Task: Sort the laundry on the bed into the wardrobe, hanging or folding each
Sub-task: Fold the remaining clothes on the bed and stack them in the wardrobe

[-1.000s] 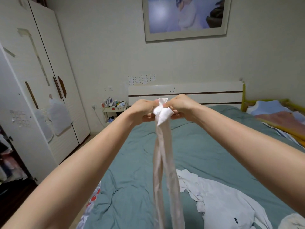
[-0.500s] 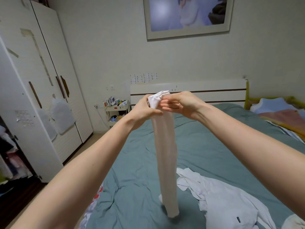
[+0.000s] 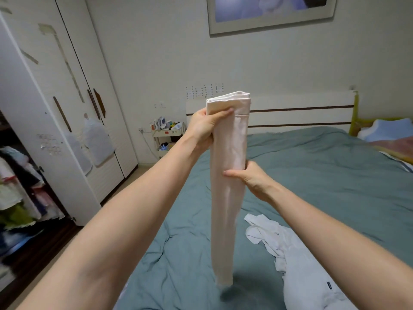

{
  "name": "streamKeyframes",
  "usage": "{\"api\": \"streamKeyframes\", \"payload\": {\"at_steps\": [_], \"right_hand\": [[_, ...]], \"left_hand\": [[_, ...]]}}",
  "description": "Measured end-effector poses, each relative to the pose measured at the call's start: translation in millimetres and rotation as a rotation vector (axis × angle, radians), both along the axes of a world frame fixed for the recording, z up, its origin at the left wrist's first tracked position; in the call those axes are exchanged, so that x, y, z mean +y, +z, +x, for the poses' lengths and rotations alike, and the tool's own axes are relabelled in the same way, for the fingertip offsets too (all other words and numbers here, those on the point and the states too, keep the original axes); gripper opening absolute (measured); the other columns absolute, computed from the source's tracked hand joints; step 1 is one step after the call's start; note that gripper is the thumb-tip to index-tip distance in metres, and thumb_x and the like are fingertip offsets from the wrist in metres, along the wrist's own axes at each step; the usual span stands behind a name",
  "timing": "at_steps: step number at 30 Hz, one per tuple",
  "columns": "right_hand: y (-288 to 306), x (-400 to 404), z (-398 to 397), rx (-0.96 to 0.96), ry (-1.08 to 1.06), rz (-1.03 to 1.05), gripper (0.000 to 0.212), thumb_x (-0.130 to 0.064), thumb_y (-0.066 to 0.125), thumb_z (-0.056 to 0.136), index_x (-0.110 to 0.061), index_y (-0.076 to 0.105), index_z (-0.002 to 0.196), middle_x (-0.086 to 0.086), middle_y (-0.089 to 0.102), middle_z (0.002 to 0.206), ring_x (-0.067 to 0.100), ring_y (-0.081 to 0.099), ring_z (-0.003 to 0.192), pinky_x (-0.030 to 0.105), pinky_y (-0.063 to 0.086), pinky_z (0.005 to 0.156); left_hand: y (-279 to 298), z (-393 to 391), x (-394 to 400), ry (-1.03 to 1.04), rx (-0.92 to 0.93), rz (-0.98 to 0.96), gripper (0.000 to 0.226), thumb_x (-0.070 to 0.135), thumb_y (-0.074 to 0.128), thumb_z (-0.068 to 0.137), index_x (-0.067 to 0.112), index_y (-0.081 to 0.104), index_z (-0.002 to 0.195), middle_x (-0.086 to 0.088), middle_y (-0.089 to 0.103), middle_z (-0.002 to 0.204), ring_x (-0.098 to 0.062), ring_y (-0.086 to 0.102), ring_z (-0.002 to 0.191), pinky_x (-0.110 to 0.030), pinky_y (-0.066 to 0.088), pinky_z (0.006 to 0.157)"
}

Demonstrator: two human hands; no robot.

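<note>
A long cream-white garment, folded lengthwise into a narrow strip, hangs upright over the bed. My left hand grips it just under its top edge, thumb across the front. Lower down, my right hand holds the strip at mid-height, fingers wrapped round its right side. The strip's lower end hangs just above the green-blue sheet. A crumpled white garment lies on the bed at the lower right. The white wardrobe stands on the left, one door open onto hung clothes.
A small bedside trolley with clutter stands between wardrobe and headboard. A yellow-railed cot with pink and blue bedding adjoins the bed's far right. A framed picture hangs on the wall. Dark floor runs beside the wardrobe.
My right hand left the top of the garment and slid down to its middle. The garment went from a bunched top to a flat strip, lifted higher.
</note>
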State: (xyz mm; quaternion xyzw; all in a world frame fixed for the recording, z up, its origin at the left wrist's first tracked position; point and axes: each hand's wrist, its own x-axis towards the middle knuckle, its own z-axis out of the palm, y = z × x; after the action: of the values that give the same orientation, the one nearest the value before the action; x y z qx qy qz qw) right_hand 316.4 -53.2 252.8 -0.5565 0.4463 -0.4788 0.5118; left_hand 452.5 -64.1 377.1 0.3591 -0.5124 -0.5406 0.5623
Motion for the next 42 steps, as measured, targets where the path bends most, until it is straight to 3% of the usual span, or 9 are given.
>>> {"api": "streamKeyframes", "payload": {"at_steps": [4,10,14,20,24,27,29,35,42], "right_hand": [[-60,10,-3,-0.036,0.001,0.199,0.066,-0.022,0.085,0.054,0.000,0.063,0.113,0.011,0.073,0.099,0.025,0.071,0.091,0.038,0.057,0.084],[-136,27,-63,0.115,0.064,0.386,0.046,-0.030,0.079,0.073,-0.002,0.068,0.108,0.010,0.074,0.099,0.021,0.069,0.087,0.037,0.053,0.086],[-156,15,-95,0.332,-0.004,0.394,0.032,-0.035,0.075,0.078,-0.007,0.073,0.093,0.007,0.072,0.081,0.016,0.063,0.065,0.031,0.049,0.068],[-232,0,-52,0.674,0.133,0.494,0.033,-0.047,0.077,0.073,-0.014,0.068,0.073,-0.004,0.061,0.064,0.013,0.051,0.058,0.026,0.034,0.059],[-320,-13,13,0.735,0.129,0.530,0.023,-0.023,0.075,0.081,-0.006,0.065,0.093,-0.002,0.053,0.065,0.014,0.047,0.061,0.020,0.035,0.052],[-375,-14,56,0.762,0.043,0.541,0.022,-0.006,0.066,0.086,0.004,0.062,0.105,0.000,0.052,0.066,0.011,0.046,0.059,0.015,0.037,0.051],[-394,-11,72,0.780,0.092,0.552,0.017,-0.009,0.066,0.086,-0.001,0.064,0.101,0.004,0.057,0.073,0.013,0.049,0.065,0.017,0.037,0.055],[-417,10,39,0.812,0.119,0.538,0.007,-0.008,0.063,0.087,-0.010,0.069,0.087,0.002,0.064,0.082,0.016,0.055,0.078,0.013,0.038,0.061],[-436,52,-109,1.010,-0.127,0.571,0.010,-0.012,0.056,0.087,-0.013,0.064,0.094,0.006,0.066,0.095,0.026,0.059,0.091,0.032,0.043,0.076]], "left_hand": [[-16,-20,-9,0.064,0.052,0.060,0.015,0.004,0.076,0.079,0.008,0.066,0.089,-0.007,0.070,0.084,-0.018,0.065,0.076,-0.032,0.055,0.075],[-68,6,-30,0.377,0.191,0.108,0.013,0.009,0.079,0.077,0.014,0.069,0.081,-0.006,0.071,0.086,-0.020,0.066,0.081,-0.038,0.056,0.083],[-169,54,-30,0.568,0.315,0.257,0.013,0.009,0.076,0.080,0.009,0.064,0.086,-0.005,0.069,0.087,-0.018,0.065,0.081,-0.032,0.056,0.079],[-332,119,-13,0.746,0.399,0.494,0.012,0.003,0.070,0.084,0.005,0.063,0.093,-0.015,0.067,0.101,-0.024,0.064,0.089,-0.036,0.055,0.082],[-429,182,3,0.882,0.188,0.677,0.042,-0.006,0.064,0.086,-0.007,0.051,0.125,-0.014,0.058,0.111,-0.022,0.055,0.094,-0.015,0.051,0.056],[-485,221,13,0.910,-0.243,0.855,0.058,-0.001,0.070,0.082,-0.002,0.044,0.134,-0.011,0.053,0.130,-0.024,0.056,0.114,-0.023,0.052,0.086],[-508,226,14,0.823,-0.514,0.908,0.048,0.003,0.071,0.079,-0.001,0.054,0.124,-0.016,0.060,0.125,-0.028,0.058,0.115,-0.033,0.044,0.100],[-529,156,2,0.230,-1.019,0.662,0.037,0.004,0.058,0.084,0.008,0.061,0.121,-0.009,0.065,0.120,-0.025,0.058,0.114,-0.028,0.040,0.097],[-565,3,-9,-0.349,-1.199,0.295,0.037,0.013,0.059,0.088,0.011,0.057,0.125,-0.007,0.060,0.127,-0.026,0.051,0.121,-0.034,0.041,0.101]]}}
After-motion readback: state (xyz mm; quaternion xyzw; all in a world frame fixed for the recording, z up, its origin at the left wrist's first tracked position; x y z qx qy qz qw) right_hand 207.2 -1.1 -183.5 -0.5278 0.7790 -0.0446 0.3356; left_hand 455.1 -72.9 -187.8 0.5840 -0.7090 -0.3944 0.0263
